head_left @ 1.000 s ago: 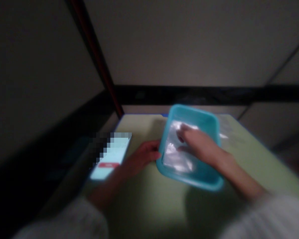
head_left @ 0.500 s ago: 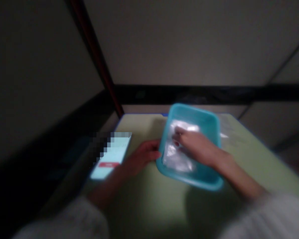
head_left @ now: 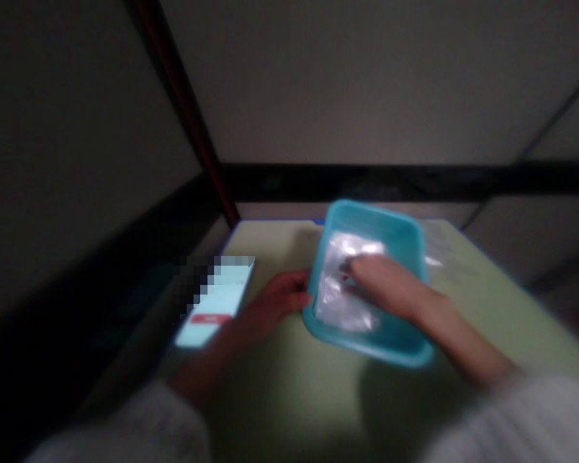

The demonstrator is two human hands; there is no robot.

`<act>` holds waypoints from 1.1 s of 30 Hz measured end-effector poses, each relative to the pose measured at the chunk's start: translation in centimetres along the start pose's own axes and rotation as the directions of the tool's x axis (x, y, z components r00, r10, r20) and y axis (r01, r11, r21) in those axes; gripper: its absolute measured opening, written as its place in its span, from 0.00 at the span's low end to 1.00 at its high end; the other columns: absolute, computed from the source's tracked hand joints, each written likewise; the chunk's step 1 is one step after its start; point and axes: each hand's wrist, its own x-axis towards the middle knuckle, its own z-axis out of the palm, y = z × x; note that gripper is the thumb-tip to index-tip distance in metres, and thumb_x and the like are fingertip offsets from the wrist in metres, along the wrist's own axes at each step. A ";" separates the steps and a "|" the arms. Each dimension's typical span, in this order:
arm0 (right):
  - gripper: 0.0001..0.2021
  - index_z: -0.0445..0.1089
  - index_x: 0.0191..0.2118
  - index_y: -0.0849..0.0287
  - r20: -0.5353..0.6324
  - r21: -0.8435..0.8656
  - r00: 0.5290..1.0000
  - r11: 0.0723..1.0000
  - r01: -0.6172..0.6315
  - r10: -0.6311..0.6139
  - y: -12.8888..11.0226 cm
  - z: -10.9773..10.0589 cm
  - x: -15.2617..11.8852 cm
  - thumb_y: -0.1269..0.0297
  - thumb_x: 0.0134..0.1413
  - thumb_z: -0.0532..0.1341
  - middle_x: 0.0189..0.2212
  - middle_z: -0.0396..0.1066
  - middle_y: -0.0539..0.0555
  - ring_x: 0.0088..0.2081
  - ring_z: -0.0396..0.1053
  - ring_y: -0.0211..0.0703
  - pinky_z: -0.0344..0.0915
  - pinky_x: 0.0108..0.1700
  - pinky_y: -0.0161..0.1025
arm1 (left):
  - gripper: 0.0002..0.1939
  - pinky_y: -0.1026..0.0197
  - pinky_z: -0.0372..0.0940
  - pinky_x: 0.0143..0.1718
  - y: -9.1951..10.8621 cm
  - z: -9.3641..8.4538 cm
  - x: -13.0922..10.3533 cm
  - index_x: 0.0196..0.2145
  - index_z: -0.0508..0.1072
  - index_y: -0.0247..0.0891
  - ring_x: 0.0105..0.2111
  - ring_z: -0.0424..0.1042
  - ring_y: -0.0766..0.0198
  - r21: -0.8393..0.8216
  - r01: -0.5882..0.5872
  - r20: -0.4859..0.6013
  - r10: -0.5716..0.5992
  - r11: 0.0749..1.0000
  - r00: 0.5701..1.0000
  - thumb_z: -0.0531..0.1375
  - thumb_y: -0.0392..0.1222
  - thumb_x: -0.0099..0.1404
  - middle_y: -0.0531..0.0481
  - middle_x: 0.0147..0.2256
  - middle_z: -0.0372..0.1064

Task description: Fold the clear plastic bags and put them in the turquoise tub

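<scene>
A turquoise plastic basket is tilted a little above the tabletop, its open side facing me. Its left edge is gripped by my left hand, thumb on the near side of the rim. Inside it lies a shiny clear plastic bag. My right hand reaches over the basket's right side, and its curled fingers come together at the middle of the bag. A small reddish and white spot shows at those fingertips; blur hides what it is.
On the left of the greenish table lies a phone with a lit screen and a red bar. Another clear plastic bag rests behind the basket's right side. Walls stand close behind and to the left.
My right hand has shifted slightly right and down over the bag, its fingers drawn in more. My left hand and the basket stay put.
</scene>
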 end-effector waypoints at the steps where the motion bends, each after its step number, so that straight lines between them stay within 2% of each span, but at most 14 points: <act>1: 0.05 0.71 0.37 0.64 0.006 0.020 1.000 1.000 0.000 0.000 0.1 0.1 0.0 0.69 0.54 0.61 0.34 0.73 0.59 0.36 0.70 0.46 0.58 0.35 0.38 | 0.14 0.63 0.62 0.33 0.0 0.0 0.0 0.33 0.76 0.33 0.29 0.69 0.64 0.005 -0.002 0.002 0.002 1.000 1.000 0.66 0.44 0.51 0.49 0.29 0.73; 5: 0.06 0.70 0.37 0.64 0.057 0.128 0.998 0.991 -0.034 0.027 0.1 0.0 -0.2 0.70 0.57 0.56 0.35 0.73 0.60 0.35 0.69 0.45 0.59 0.35 0.37 | 0.14 0.63 0.61 0.33 0.2 0.0 0.0 0.33 0.76 0.33 0.29 0.69 0.65 0.012 -0.011 0.001 0.011 1.000 1.000 0.67 0.44 0.50 0.50 0.29 0.72; 10: 0.10 0.69 0.41 0.66 0.092 0.231 0.995 0.971 -0.058 0.037 -0.1 -0.5 -0.6 0.67 0.60 0.54 0.36 0.72 0.61 0.34 0.69 0.44 0.61 0.35 0.39 | 0.15 0.65 0.61 0.33 0.0 0.1 0.0 0.35 0.77 0.34 0.28 0.68 0.66 -0.012 -0.014 0.017 0.014 1.000 1.000 0.67 0.45 0.51 0.51 0.29 0.73; 14: 0.09 0.69 0.42 0.63 0.123 0.286 0.992 0.956 -0.061 0.026 -0.2 -0.9 -0.9 0.68 0.57 0.58 0.35 0.72 0.60 0.34 0.69 0.45 0.63 0.35 0.39 | 0.14 0.65 0.62 0.33 -0.1 0.0 0.0 0.34 0.77 0.34 0.29 0.69 0.67 -0.005 -0.025 0.028 0.025 1.000 0.999 0.67 0.45 0.51 0.51 0.30 0.73; 17: 0.14 0.68 0.46 0.62 0.141 0.313 0.990 0.948 -0.049 0.005 -0.1 -1.0 -1.2 0.72 0.51 0.61 0.40 0.72 0.60 0.39 0.70 0.49 0.65 0.40 0.41 | 0.13 0.64 0.62 0.34 -0.1 0.0 0.1 0.34 0.77 0.34 0.29 0.69 0.66 0.006 -0.030 0.018 0.030 1.000 0.999 0.66 0.44 0.51 0.51 0.29 0.73; 20: 0.20 0.67 0.49 0.64 0.156 0.292 0.988 0.956 -0.042 -0.004 0.0 -1.0 -1.4 0.73 0.48 0.63 0.45 0.71 0.63 0.46 0.69 0.53 0.65 0.47 0.45 | 0.13 0.63 0.62 0.34 0.1 0.0 0.0 0.33 0.76 0.34 0.28 0.69 0.66 0.020 -0.015 0.013 0.015 1.000 1.000 0.66 0.44 0.51 0.51 0.29 0.73; 23: 0.22 0.67 0.51 0.65 0.161 0.262 0.987 0.965 -0.028 -0.015 -0.3 -0.8 -1.6 0.73 0.47 0.64 0.48 0.69 0.64 0.48 0.68 0.53 0.64 0.50 0.47 | 0.12 0.63 0.62 0.34 0.1 0.0 0.0 0.32 0.76 0.33 0.28 0.68 0.65 0.022 -0.012 0.019 0.011 1.000 1.000 0.66 0.44 0.51 0.50 0.29 0.73; 27: 0.24 0.65 0.53 0.67 0.109 0.188 0.994 0.982 -0.024 0.004 -1.3 -0.7 -1.6 0.74 0.47 0.64 0.51 0.67 0.67 0.52 0.66 0.56 0.63 0.53 0.48 | 0.12 0.63 0.62 0.33 0.1 0.1 0.0 0.31 0.76 0.34 0.28 0.68 0.65 0.009 -0.025 0.007 0.025 1.000 1.000 0.66 0.44 0.50 0.51 0.28 0.72; 30: 0.25 0.63 0.54 0.69 0.120 0.098 0.992 0.994 -0.055 0.043 -2.4 -1.1 -1.3 0.75 0.48 0.63 0.51 0.66 0.70 0.48 0.69 0.57 0.66 0.48 0.48 | 0.12 0.63 0.62 0.33 0.2 0.1 0.0 0.32 0.76 0.34 0.29 0.68 0.64 0.022 -0.012 0.004 0.012 1.000 1.000 0.66 0.44 0.50 0.51 0.25 0.71; 33: 0.20 0.64 0.52 0.70 0.171 0.003 0.984 0.998 -0.061 0.060 -3.1 -1.7 -1.0 0.75 0.52 0.60 0.48 0.67 0.71 0.41 0.73 0.56 0.68 0.41 0.46 | 0.12 0.62 0.61 0.34 0.4 0.2 0.0 0.32 0.76 0.34 0.30 0.69 0.62 0.027 0.006 0.028 -0.007 1.000 1.000 0.65 0.44 0.51 0.51 0.25 0.71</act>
